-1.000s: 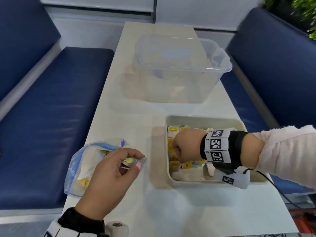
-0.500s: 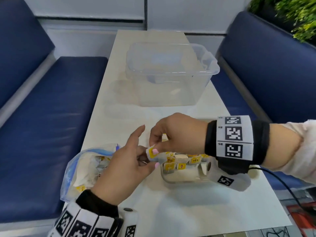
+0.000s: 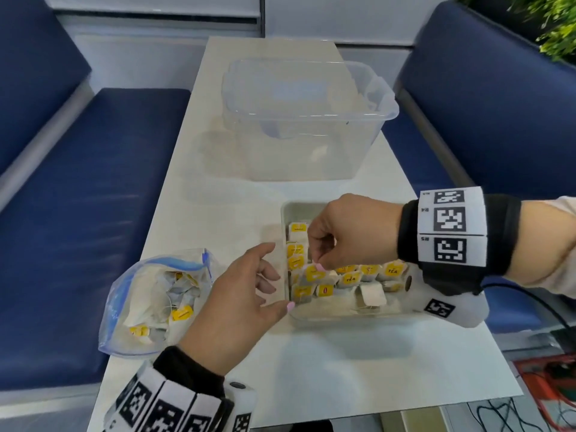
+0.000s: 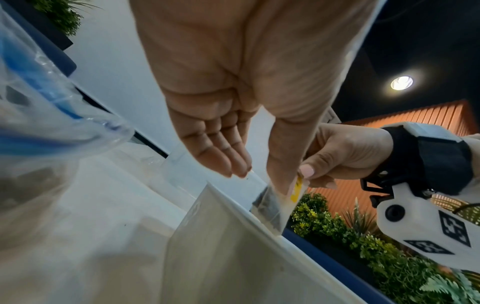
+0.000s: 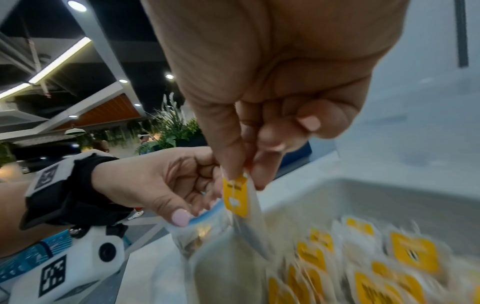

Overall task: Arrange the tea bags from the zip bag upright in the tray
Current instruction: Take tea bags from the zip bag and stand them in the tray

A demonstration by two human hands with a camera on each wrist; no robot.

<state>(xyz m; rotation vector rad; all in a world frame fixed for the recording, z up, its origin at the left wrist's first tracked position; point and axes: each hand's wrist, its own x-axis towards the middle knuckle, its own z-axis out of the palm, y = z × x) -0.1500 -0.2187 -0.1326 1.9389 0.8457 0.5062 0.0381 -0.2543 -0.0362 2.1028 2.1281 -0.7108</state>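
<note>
Task partly complete. The tray (image 3: 285,213) holds many upright tea bags (image 3: 349,277); more remain in the zip bag (image 3: 149,294). Right hand (image 3: 349,232) grip pinches one tea bag (image 5: 237,197) over the tray. Left hand (image 3: 237,300) grip spread, empty.

You've got one zip bag (image 3: 149,300) at the table's left edge, one tray (image 3: 299,210) near its right edge, one clear plastic bin (image 3: 308,120) toward the far end, two hands working; the tea bags (image 3: 349,277) are too tightly packed to count
</note>
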